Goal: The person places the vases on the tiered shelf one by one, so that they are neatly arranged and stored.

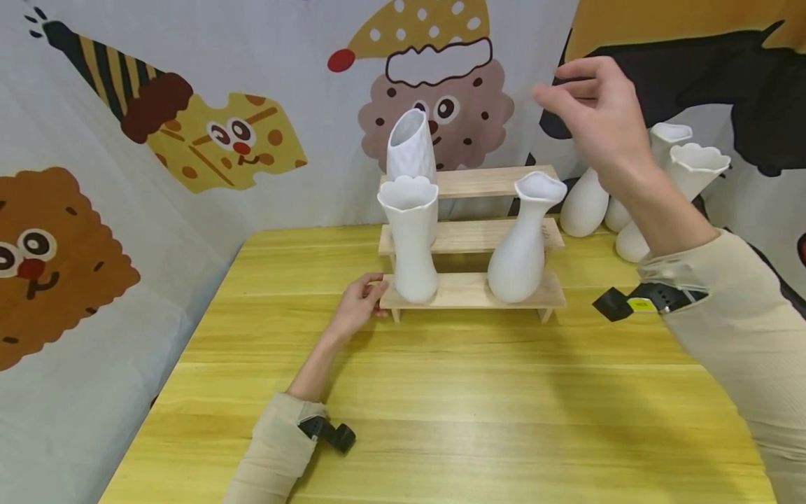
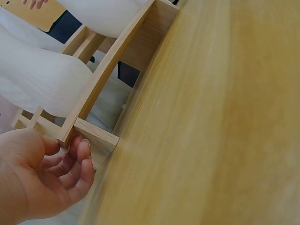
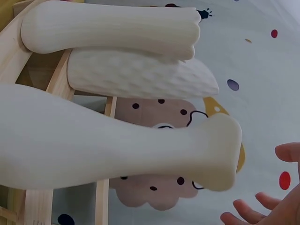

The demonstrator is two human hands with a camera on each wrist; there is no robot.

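A three-tier wooden stand (image 1: 466,288) is on the table, with white vases on it. My left hand (image 1: 359,304) pinches the left end of its lowest board; in the left wrist view, the thumb and curled fingers (image 2: 70,176) meet at the board's corner. On the lowest tier are a scalloped-rim vase (image 1: 415,245) at the left and a round-bellied vase (image 1: 518,252) at the right. A textured vase (image 1: 409,150) with a slanted mouth rises behind the scalloped one. Raised in the air, right of and above the round-bellied vase, my right hand (image 1: 607,119) holds nothing, its fingers loosely bent.
Several more white vases (image 1: 582,203) cluster at the table's back right, partly behind my right forearm. A cartoon-printed cloth (image 1: 327,126) hangs behind the yellow wooden table (image 1: 466,406). Both wrists carry small black cameras (image 1: 343,437).
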